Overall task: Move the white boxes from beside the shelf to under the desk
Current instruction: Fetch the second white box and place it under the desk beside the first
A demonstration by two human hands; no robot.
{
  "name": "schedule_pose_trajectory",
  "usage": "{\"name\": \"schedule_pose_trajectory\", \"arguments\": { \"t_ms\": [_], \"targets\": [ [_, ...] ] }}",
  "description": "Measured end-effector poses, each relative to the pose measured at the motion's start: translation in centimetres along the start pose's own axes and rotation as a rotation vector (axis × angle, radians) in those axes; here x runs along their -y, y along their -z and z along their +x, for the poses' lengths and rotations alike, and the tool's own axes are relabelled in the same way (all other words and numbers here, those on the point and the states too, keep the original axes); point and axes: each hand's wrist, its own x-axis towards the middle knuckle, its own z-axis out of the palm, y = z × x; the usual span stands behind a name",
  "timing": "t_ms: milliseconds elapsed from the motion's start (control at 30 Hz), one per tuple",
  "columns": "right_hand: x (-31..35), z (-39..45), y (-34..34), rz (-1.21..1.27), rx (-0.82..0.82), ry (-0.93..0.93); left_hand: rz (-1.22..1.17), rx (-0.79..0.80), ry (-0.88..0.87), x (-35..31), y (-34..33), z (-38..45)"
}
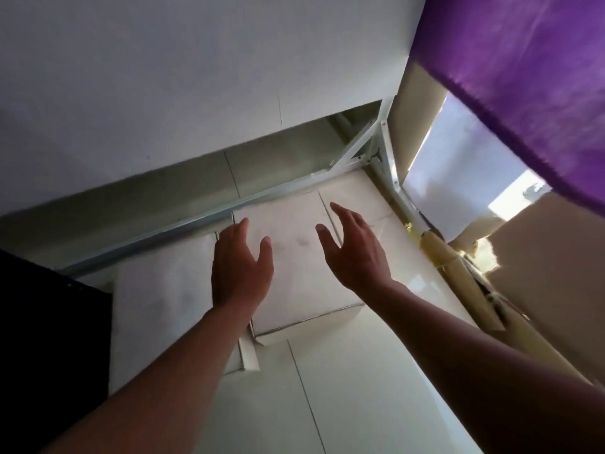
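- Under the white desk [163, 77], two white boxes [294, 257] sit on the pale tile floor [360, 388].
- Your left hand [240, 267] and right hand [355, 253] hover open above them, holding nothing.
- No writing shows.

- The scene is dim overall, with soft, muted tones.
- The strongest light comes from the right, where a bright patch [510, 198] is washed out to white.
- Glare shines on the glossy floor tiles [422, 290] near that side.
- The space under the counter [163, 103] lies in grey shadow; the lower-left corner is nearly black.
- Both forearms look dark, in shade.
- The purple cloth [523, 77] is smeared with blur.
- Straight lines bend and tilt towards the edges.
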Motion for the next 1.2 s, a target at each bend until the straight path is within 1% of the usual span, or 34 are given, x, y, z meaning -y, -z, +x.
{"name": "schedule_pose_trajectory", "arguments": {
  "t_ms": [133,300,400,500,633,833,900,967,1067,1200],
  "targets": [
    [-4.1,0.3,-4.5,0.019,0.043,-0.093,-0.083,-0.028,0.161,3.9,-5.0,0.1],
    [-6.2,-0.3,-7.3,0.022,0.11,-0.173,-0.144,0.012,0.258,6.1,-8.0,-0.7],
    [-6.6,-0.7,-8.0,-0.04,0.144,-0.187,-0.22,0.035,0.281,7.0,-9.4,-0.9],
    [-6.8,-0.7,-8.5,-0.121,0.142,-0.193,-0.282,0.06,0.281,7.4,-10.4,-1.0],
    [-6.6,-0.9,-9.1,-0.217,0.135,-0.185,-0.314,0.034,0.269,7.6,-10.9,-1.1],
    [-6.2,-1.4,-8.7,-0.259,0.152,-0.18,-0.322,0.035,0.253,6.8,-10.2,-1.5],
    [-5.8,-1.7,-8.0,-0.264,0.158,-0.19,-0.295,0.04,0.252,6.2,-9.6,-1.9],
    [-5.1,-2.3,-6.8,-0.262,0.153,-0.189,-0.217,0.041,0.247,5.2,-8.3,-2.3],
    [-3.4,-3.0,-3.9,-0.265,0.142,-0.192,-0.021,0.045,0.2,3.1,-5.4,-2.9],
    [0.3,-4.2,2.1,-0.276,0.12,-0.208,0.036,0.074,0.16,-1.2,-0.4,-3.8]
  ]
}}
